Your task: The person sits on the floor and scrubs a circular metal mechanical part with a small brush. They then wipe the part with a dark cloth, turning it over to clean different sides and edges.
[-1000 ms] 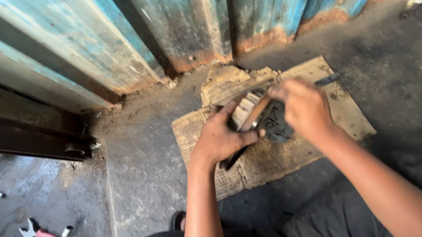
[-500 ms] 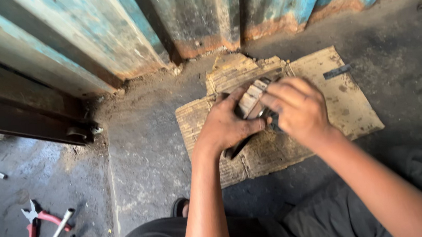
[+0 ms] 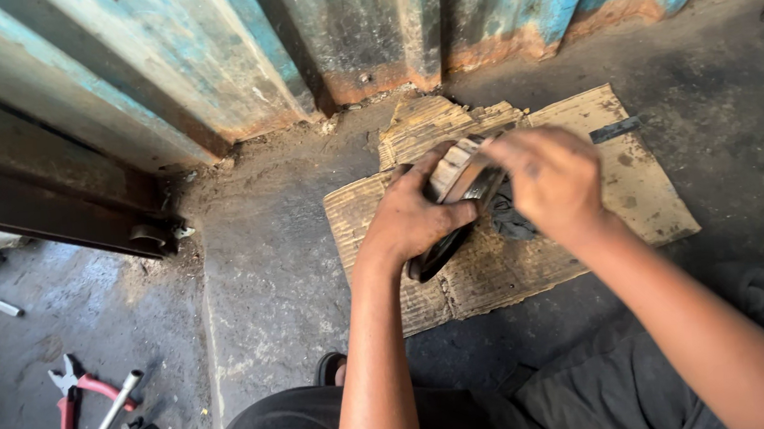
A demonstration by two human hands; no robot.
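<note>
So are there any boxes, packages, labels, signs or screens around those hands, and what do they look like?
No labels, signs or screens show.
Flattened cardboard sheet: the nearest thing to packaging, brown, torn and grease-stained, lying flat on the concrete floor by the blue corrugated wall.
Above it the left hand and right hand hold a dark curved part.

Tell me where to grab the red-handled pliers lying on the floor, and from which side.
Take the pliers by the two red handles, coming from above. They lie flat, handles spread toward the near edge, and a metal tube lies close along their right.
</note>
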